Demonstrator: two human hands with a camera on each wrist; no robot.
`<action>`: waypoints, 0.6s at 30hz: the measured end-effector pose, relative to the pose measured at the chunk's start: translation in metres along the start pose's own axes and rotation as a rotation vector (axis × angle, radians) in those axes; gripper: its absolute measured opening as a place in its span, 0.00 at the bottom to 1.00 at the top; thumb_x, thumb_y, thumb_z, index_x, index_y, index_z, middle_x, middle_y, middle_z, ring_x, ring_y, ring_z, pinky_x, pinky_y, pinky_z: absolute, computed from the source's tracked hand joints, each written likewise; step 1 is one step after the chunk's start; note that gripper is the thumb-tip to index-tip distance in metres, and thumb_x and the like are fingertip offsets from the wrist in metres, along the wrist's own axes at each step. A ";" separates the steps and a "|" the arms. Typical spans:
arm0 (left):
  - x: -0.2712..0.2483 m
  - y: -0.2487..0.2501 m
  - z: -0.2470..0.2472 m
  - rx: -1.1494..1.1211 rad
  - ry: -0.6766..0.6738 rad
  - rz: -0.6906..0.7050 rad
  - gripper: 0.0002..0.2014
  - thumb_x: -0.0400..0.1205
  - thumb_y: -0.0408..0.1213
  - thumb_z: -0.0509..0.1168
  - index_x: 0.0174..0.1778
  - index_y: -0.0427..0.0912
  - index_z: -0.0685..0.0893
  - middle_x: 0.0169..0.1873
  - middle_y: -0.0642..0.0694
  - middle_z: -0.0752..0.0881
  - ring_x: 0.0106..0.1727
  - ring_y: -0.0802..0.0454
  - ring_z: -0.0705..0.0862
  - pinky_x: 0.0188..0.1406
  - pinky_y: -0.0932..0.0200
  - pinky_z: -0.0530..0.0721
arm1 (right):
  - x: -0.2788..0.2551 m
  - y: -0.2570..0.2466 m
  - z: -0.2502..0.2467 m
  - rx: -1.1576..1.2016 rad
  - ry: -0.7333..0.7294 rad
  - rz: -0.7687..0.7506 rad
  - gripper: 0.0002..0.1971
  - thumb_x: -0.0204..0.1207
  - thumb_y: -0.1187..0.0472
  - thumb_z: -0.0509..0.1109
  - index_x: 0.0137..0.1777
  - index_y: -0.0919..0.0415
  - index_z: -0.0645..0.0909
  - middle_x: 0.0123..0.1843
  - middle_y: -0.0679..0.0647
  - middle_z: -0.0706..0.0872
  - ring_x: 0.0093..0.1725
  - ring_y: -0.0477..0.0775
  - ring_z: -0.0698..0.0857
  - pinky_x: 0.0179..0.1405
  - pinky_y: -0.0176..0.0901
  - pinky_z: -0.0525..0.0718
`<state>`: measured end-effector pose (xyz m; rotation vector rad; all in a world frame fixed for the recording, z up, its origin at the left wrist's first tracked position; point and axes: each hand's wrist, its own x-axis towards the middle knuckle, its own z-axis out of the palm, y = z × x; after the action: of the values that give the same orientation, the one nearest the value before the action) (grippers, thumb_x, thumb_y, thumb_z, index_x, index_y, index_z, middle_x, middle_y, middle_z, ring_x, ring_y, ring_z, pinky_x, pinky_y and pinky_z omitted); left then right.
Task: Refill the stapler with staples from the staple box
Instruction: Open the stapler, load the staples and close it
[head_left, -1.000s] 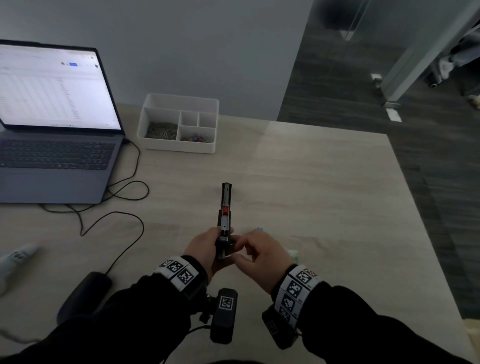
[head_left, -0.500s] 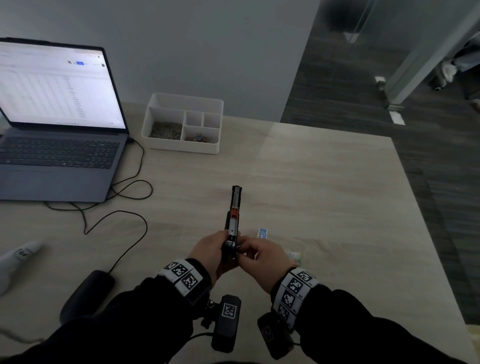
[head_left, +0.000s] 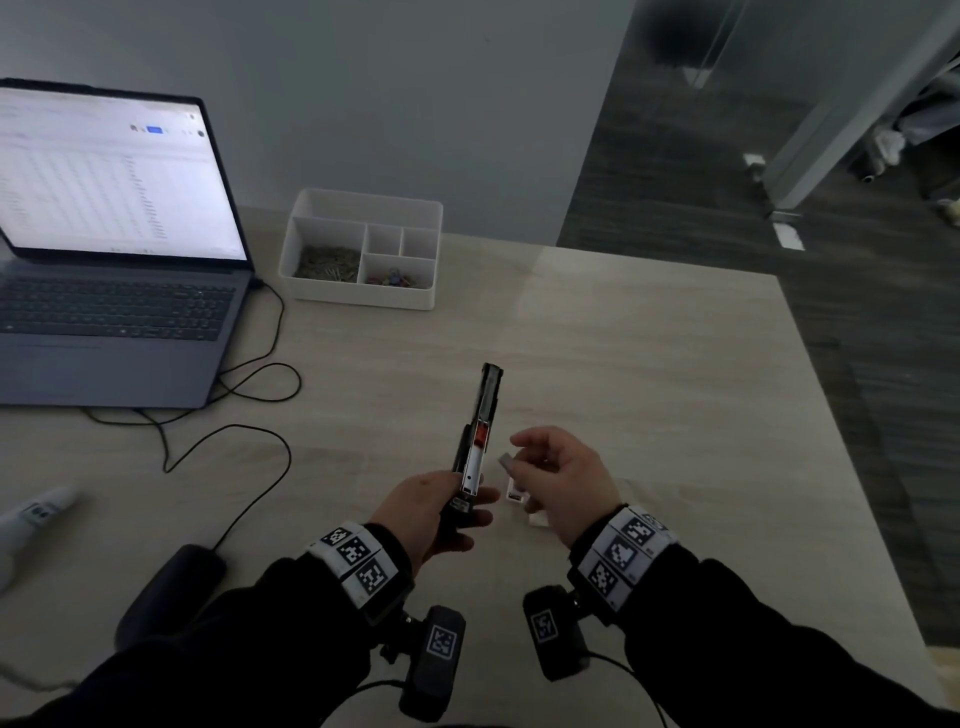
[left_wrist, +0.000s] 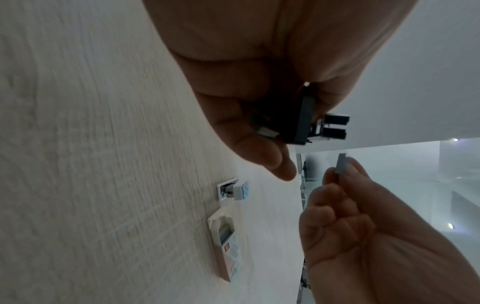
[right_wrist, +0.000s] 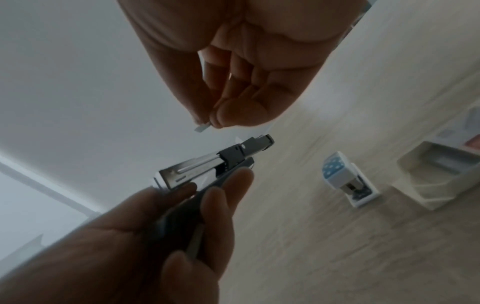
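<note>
My left hand (head_left: 415, 512) grips the rear of the black stapler (head_left: 480, 415), which points away from me with its metal staple channel exposed and a red pusher inside. In the right wrist view the stapler (right_wrist: 207, 168) lies across the left hand's fingers (right_wrist: 221, 197). My right hand (head_left: 550, 467) hovers just right of the stapler and pinches a short strip of staples (head_left: 506, 461) between thumb and fingertips; the strip (right_wrist: 202, 128) is apart from the channel. The small white and blue staple box (head_left: 517, 493) lies open on the table under the right hand.
An open laptop (head_left: 114, 260) stands at the back left with cables (head_left: 234, 431) trailing over the table. A white compartment tray (head_left: 363, 208) holds clips behind the stapler. A black mouse (head_left: 171, 587) and a white object (head_left: 36, 514) lie at the left. The table ends at the right.
My right hand has pulled away from the stapler's rear end to the right and now shows a staple strip in its fingertips. The left hand keeps its grip on the stapler.
</note>
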<state>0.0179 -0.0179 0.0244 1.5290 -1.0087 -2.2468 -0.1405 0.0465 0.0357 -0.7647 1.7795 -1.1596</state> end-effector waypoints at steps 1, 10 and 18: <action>-0.001 0.001 0.001 0.015 -0.013 0.004 0.16 0.88 0.39 0.56 0.61 0.35 0.84 0.49 0.41 0.94 0.41 0.49 0.91 0.29 0.58 0.86 | 0.001 -0.003 0.000 0.001 0.000 -0.005 0.07 0.73 0.64 0.77 0.48 0.52 0.86 0.37 0.53 0.87 0.32 0.50 0.85 0.29 0.44 0.87; -0.006 0.002 0.004 0.064 -0.080 0.025 0.15 0.88 0.38 0.55 0.59 0.36 0.85 0.51 0.39 0.93 0.40 0.49 0.91 0.32 0.57 0.86 | 0.004 -0.015 0.007 -0.163 0.028 -0.114 0.11 0.77 0.64 0.71 0.40 0.46 0.87 0.48 0.58 0.83 0.34 0.49 0.81 0.27 0.43 0.88; -0.007 0.001 0.004 0.056 -0.098 0.025 0.15 0.88 0.38 0.54 0.60 0.35 0.84 0.48 0.40 0.94 0.40 0.50 0.91 0.31 0.58 0.87 | 0.001 -0.020 0.006 -0.029 0.025 0.010 0.10 0.75 0.70 0.71 0.39 0.53 0.86 0.36 0.52 0.90 0.29 0.51 0.88 0.41 0.62 0.89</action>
<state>0.0168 -0.0131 0.0306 1.4326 -1.1201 -2.3147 -0.1345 0.0357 0.0531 -0.7606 1.8218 -1.1437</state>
